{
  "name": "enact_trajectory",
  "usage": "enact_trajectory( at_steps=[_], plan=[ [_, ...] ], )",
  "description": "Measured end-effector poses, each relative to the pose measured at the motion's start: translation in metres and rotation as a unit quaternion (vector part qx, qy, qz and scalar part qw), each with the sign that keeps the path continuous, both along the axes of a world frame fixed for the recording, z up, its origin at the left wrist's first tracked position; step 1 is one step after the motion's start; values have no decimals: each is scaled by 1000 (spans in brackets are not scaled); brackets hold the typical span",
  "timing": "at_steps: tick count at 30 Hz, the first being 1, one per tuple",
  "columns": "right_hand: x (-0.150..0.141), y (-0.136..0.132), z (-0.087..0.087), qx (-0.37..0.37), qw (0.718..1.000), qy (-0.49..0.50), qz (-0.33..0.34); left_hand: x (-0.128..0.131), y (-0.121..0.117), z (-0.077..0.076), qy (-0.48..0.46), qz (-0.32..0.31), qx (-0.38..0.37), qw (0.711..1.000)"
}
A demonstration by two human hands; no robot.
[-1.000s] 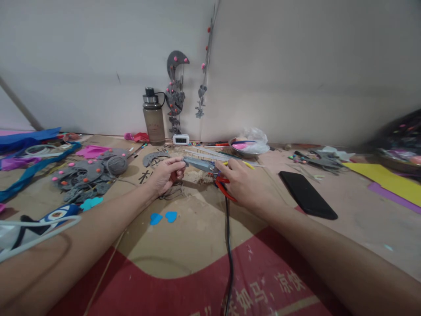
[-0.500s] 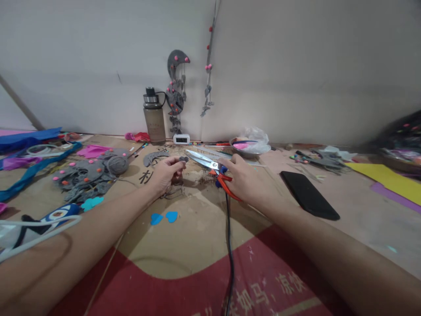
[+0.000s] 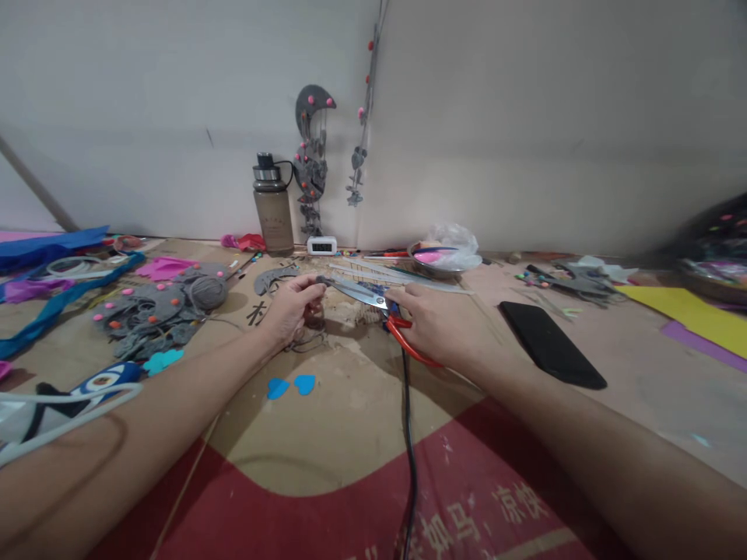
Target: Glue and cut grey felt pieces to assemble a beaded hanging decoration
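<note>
the scissors (image 3: 357,291) are in my right hand (image 3: 429,323), which is closed around their red handles, the blades pointing across toward my left hand (image 3: 292,307). that left hand has a small dark grey piece (image 3: 320,280) pinched between thumb and forefinger, right by the blade tips; i can't tell if the metal touches it. grey yarn (image 3: 306,341) lies just under my left hand, and two blue hearts (image 3: 304,384) are on the cardboard, nearer to me than that hand. a black cable (image 3: 411,451) runs toward me from below my right hand, and a black phone (image 3: 552,344) lies to the right of it. past the right hand there's a bowl (image 3: 440,272) with a clear plastic bag (image 3: 458,247). beyond my left hand stand a bottle (image 3: 274,222) and a white clock (image 3: 321,246), and off to its left is a ball of grey yarn (image 3: 208,289).
</note>
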State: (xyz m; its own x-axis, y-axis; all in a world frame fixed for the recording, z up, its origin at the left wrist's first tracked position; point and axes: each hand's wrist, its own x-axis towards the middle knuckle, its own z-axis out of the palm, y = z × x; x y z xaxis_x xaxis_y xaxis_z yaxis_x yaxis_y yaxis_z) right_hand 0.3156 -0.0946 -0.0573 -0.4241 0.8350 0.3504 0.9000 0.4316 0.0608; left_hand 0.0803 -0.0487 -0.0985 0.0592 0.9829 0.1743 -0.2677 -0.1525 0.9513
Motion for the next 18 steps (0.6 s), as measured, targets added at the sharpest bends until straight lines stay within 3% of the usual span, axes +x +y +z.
enact_trajectory(
  at_steps=[18],
  plan=[
    [3, 0, 0, 4, 1000, -21, 11, 1, -1, 1, -2, 16, -5, 1000]
  ],
)
